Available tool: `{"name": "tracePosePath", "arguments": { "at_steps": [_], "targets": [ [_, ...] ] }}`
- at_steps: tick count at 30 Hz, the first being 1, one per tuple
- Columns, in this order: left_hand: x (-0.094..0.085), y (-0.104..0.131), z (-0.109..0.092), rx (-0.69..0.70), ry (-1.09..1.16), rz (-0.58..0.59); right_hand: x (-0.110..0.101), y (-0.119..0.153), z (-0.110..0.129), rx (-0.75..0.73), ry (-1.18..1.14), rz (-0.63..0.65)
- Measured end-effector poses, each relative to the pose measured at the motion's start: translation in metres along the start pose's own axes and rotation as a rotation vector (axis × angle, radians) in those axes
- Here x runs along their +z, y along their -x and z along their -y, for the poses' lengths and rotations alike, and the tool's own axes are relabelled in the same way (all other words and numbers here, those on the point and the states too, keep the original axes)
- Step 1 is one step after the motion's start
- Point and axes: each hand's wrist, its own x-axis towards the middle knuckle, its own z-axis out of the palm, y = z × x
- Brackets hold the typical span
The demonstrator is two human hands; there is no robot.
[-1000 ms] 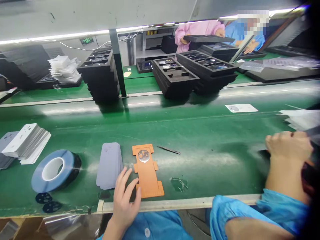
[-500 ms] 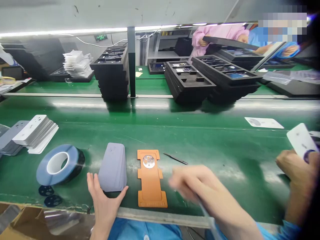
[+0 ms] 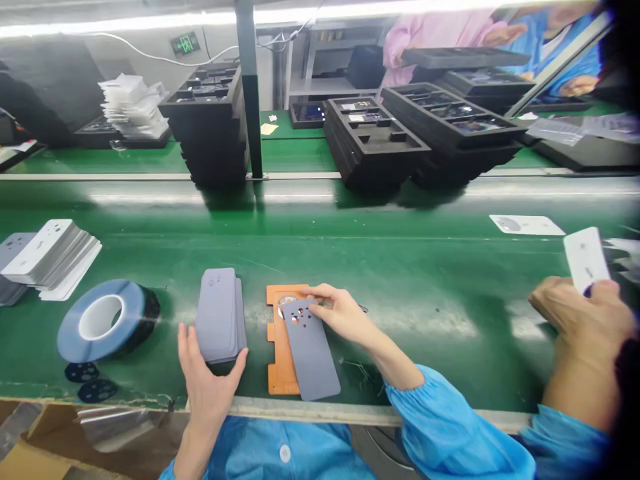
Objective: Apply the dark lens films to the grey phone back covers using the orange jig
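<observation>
A thin grey phone back panel (image 3: 314, 360) with several camera holes is pinched at its top edge by my right hand (image 3: 345, 317). It lies tilted over an orange jig (image 3: 280, 363), covering much of it. A clear round film piece (image 3: 284, 304) shows at the jig's top, partly hidden by the panel. My left hand (image 3: 213, 390) has its fingers and thumb spread around the lower end of a stack of grey panels (image 3: 216, 310), touching its sides. Behind my right hand, only the tip of a dark thin tool (image 3: 364, 309) shows.
To the left are a blue film roll (image 3: 123, 292), dark round pieces (image 3: 97, 391) and a stack of white panels (image 3: 43, 250). At right, a co-worker's hands (image 3: 583, 310) hold a white panel (image 3: 586, 257). Black trays (image 3: 375, 143) stand at the back.
My right hand has moved left and up from beside the jig, bringing the grey panel over it. My left hand stays at the stack. The view has tilted slightly.
</observation>
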Motion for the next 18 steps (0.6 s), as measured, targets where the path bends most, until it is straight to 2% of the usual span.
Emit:
{"name": "tracePosePath", "arguments": {
  "at_steps": [2, 4, 6, 8, 12, 15, 18],
  "targets": [
    [-0.005, 0.006, -0.003, 0.108, 0.011, -0.068, -0.004, 0.002, 0.002, -0.043, -0.033, -0.023],
    [-0.010, 0.016, -0.010, 0.245, 0.117, -0.045, -0.005, 0.002, 0.006, -0.084, -0.055, -0.078],
    [-0.011, 0.027, -0.020, 0.381, 0.238, 0.097, -0.001, 0.001, 0.012, -0.132, -0.051, -0.128],
    [-0.008, 0.036, -0.030, 0.469, 0.265, 0.266, 0.006, 0.002, 0.017, -0.176, -0.039, -0.138],
    [0.005, 0.045, -0.040, 0.567, 0.072, 0.449, 0.021, 0.007, 0.015, -0.238, -0.019, -0.121],
    [0.013, 0.047, -0.038, 0.622, -0.032, 0.476, 0.025, 0.008, 0.007, -0.278, 0.062, -0.116],
    [0.016, 0.048, -0.034, 0.647, -0.044, 0.474, 0.026, 0.004, 0.001, -0.345, 0.270, -0.136]
  ]
}}
